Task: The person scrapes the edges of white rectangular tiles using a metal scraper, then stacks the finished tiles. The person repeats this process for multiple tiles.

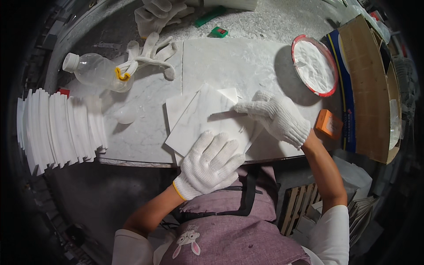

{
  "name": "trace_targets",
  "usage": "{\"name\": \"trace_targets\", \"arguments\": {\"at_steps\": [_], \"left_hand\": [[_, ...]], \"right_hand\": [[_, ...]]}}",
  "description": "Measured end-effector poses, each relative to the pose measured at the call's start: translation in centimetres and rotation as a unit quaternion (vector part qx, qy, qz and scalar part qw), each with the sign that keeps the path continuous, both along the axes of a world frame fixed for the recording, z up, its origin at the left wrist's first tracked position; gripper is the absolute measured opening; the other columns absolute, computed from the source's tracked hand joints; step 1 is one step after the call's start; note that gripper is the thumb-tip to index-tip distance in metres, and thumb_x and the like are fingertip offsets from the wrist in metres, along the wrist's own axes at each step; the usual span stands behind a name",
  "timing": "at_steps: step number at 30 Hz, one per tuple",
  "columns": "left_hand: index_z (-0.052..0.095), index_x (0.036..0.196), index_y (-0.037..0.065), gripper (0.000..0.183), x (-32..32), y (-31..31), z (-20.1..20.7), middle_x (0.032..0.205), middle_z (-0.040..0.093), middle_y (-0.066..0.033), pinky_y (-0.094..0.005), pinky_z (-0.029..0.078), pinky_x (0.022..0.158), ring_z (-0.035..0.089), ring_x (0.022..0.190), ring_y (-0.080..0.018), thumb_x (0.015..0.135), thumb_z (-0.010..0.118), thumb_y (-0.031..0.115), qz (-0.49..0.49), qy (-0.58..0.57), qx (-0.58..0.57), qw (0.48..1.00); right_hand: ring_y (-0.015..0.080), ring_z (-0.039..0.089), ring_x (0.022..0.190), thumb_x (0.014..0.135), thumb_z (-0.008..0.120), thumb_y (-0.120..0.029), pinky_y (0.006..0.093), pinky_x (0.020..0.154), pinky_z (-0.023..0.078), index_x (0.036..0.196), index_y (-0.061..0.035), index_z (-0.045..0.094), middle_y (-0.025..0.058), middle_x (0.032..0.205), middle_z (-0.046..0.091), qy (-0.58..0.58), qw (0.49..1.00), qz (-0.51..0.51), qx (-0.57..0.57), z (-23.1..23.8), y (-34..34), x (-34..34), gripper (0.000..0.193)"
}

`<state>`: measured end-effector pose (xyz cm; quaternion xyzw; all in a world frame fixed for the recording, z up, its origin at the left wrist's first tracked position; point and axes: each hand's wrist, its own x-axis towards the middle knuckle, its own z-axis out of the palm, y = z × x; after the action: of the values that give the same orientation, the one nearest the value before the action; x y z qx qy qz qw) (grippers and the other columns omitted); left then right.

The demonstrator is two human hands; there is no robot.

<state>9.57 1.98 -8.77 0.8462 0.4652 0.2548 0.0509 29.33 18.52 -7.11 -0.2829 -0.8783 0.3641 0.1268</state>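
Note:
A white marble tile (187,123) with faint grey veins lies on the table, turned at an angle over other pale tiles whose corners stick out beneath it. My left hand (210,165), in a white knitted glove with a yellow cuff edge, rests on its near part, fingers spread flat. Over its right side is my right hand (278,115), also gloved. The forefinger points left across the tile and casts a dark shadow there. The other fingers are curled in, and whatever they may hold is hidden.
Upright thin white slabs (62,132) stand in a row at the left. Behind them are a clear bottle (95,68) and spare gloves (152,55). At the right are a red-rimmed bowl (329,90) of white powder, an orange box (329,124) and a cardboard box (364,84).

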Motion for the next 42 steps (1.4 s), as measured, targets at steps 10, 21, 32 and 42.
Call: {"name": "trace_targets", "arguments": {"at_steps": [10, 21, 32, 42], "left_hand": [[0.071, 0.109, 0.013, 0.039, -0.2, 0.0, 0.1, 0.121, 0.063, -0.0124, -0.0551, 0.037, 0.109, 0.055, 0.121, -0.0359, 0.084, 0.064, 0.042, -0.005, -0.007, -0.007, 1.000], [0.071, 0.113, 0.013, 0.043, 0.0, 0.3, 1.1, 0.122, 0.063, -0.0113, -0.0545, 0.038, 0.108, 0.055, 0.122, -0.0357, 0.082, 0.066, 0.042, -0.011, 0.000, -0.031, 0.999], [0.065, 0.119, 0.009, 0.050, -0.7, 1.0, 2.9, 0.127, 0.060, -0.0162, -0.0544, 0.041, 0.105, 0.054, 0.123, -0.0382, 0.088, 0.061, 0.048, -0.139, -0.055, -0.105, 0.983], [0.061, 0.131, 0.006, 0.055, -2.2, 6.9, 3.2, 0.135, 0.057, -0.0143, -0.0522, 0.029, 0.116, 0.047, 0.132, -0.0364, 0.092, 0.058, 0.044, 0.080, 0.071, 0.033, 0.994]], "right_hand": [[0.0299, 0.062, 0.080, 0.093, 0.060, -0.009, 0.0383, 0.074, 0.051, 0.124, -0.0201, 0.069, 0.0128, 0.089, 0.060, 0.015, 1.000, -0.013, -0.007, -0.4, 0.0, -0.5, 0.035], [0.0313, 0.063, 0.083, 0.091, 0.062, -0.009, 0.0360, 0.076, 0.051, 0.124, -0.0193, 0.069, 0.0136, 0.097, 0.064, -0.023, 1.000, -0.015, -0.014, 0.5, -0.4, -0.3, 0.035], [0.0018, 0.036, 0.064, 0.097, 0.064, -0.025, 0.0153, 0.053, 0.030, 0.148, 0.0048, 0.034, -0.0051, 0.085, 0.041, 0.430, 0.711, -0.401, -0.386, 0.7, -8.6, 6.9, 0.066], [0.0121, 0.051, 0.067, 0.096, 0.066, -0.027, 0.0245, 0.056, 0.042, 0.120, 0.0016, 0.055, 0.0048, 0.089, 0.053, 0.482, 0.645, -0.384, -0.452, -1.1, -9.7, 5.9, 0.039]]}}
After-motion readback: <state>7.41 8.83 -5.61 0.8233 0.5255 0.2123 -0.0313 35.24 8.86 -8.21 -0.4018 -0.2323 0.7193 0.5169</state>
